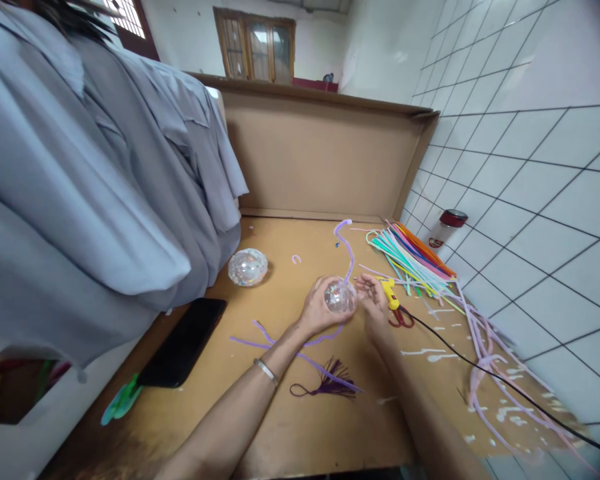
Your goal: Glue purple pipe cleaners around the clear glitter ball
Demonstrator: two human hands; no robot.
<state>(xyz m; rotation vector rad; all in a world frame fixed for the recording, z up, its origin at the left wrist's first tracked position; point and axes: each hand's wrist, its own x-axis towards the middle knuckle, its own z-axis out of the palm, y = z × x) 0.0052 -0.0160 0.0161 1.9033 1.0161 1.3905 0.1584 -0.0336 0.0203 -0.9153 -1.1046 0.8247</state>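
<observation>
Near the middle of the table, my left hand [316,310] is wrapped round a clear round ball [339,299] with shiny bits in it. A purple pipe cleaner [349,253] rises from the ball's top and curls at its far end. My right hand [373,299] is close to the ball's right side, its fingers bent and slightly apart, with nothing visible in them. Just right of that hand lies a yellow glue gun [391,294]. A second clear round piece [248,267] rests on the left of the table.
Colored pipe cleaners [415,257] lie at the back right, with red-handled scissors [404,318] nearer. A black cable crosses the right side. A purple tassel [333,381] lies in front, a black phone [183,343] at left. Cardboard [320,157] stands behind; grey cloth [130,167] hangs at left.
</observation>
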